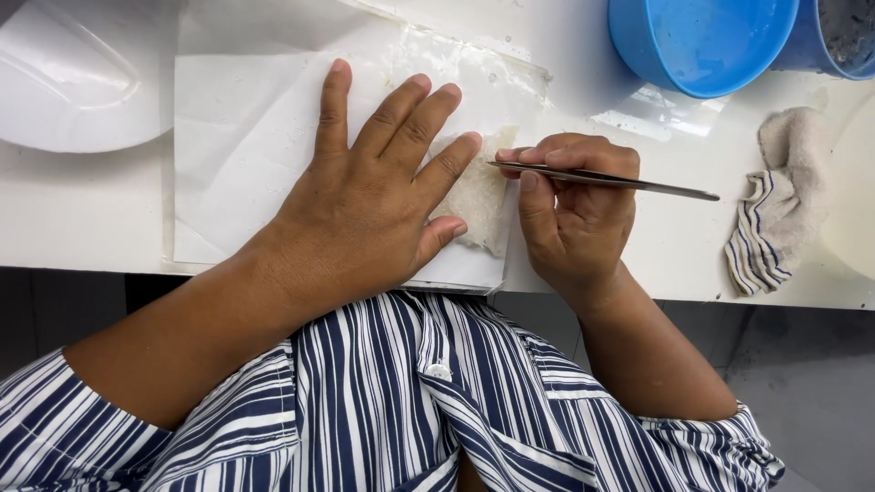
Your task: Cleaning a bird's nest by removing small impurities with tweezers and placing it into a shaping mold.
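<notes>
The left hand (pixel 365 205) lies flat, fingers spread and gripping nothing, pressing on a sheet of white paper (pixel 237 137) at the near edge of the white table (pixel 82 219), its fingertips resting on a pale, translucent flaky patch (pixel 478 196) (what it is made of I cannot tell). The right hand (pixel 574 210) pinches metal tweezers (pixel 602 179) just beside that patch, tips touching its right edge. A blue bowl (pixel 697 41) stands further back, and a striped cloth (pixel 775 214) lies to the right.
</notes>
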